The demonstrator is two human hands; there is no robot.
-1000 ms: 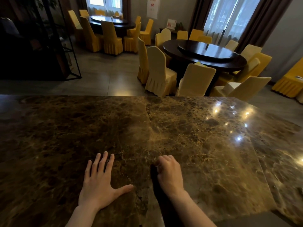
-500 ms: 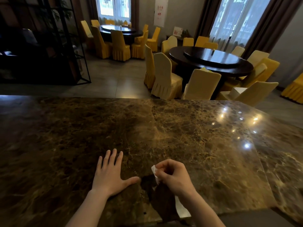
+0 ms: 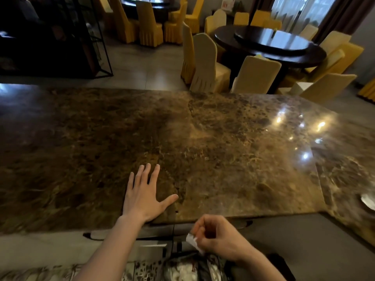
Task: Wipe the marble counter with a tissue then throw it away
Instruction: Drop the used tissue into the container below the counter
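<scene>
While the left hand (image 3: 142, 197) lies flat with fingers spread on the marble tabletop (image 3: 233, 151), the right hand (image 3: 219, 238) pinches the tissue (image 3: 191, 241) below the near edge, best kept balled tight for binning.

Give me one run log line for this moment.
left hand flat on marble counter | right hand off counter, gripping tissue | bin unseen

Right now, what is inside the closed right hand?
A white tissue pokes out between the fingers of the right hand, below the counter edge. The rest is covered by the fist.
</scene>
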